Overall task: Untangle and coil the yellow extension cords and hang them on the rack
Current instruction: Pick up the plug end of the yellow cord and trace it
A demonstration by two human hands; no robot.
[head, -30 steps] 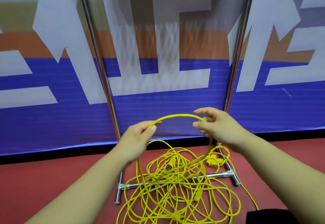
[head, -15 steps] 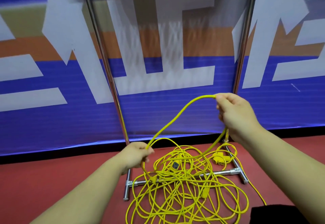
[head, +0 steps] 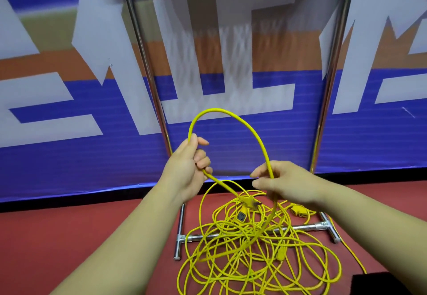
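A tangle of yellow extension cords (head: 251, 255) lies on the red floor over the foot bar of a chrome rack (head: 300, 227). One cord rises from the pile in a tall arch (head: 231, 115) between my hands. My left hand (head: 184, 171) grips one side of the arch, and the cord's short end with a plug (head: 248, 203) hangs down from that fist. My right hand (head: 283, 182) pinches the other side of the arch lower down, and the cord runs from there into the pile. A yellow socket block (head: 300, 212) lies near the rack's right foot.
The rack's two chrome uprights (head: 147, 68) (head: 332, 68) stand in front of a blue, white and orange banner wall (head: 57, 156). A black object (head: 379, 283) sits at the bottom right on the floor. One cord (head: 351, 254) trails off to the right.
My left hand has risen from near the pile to chest height. My right hand has dropped and come closer, so the cord between them now stands up as a tall loop.
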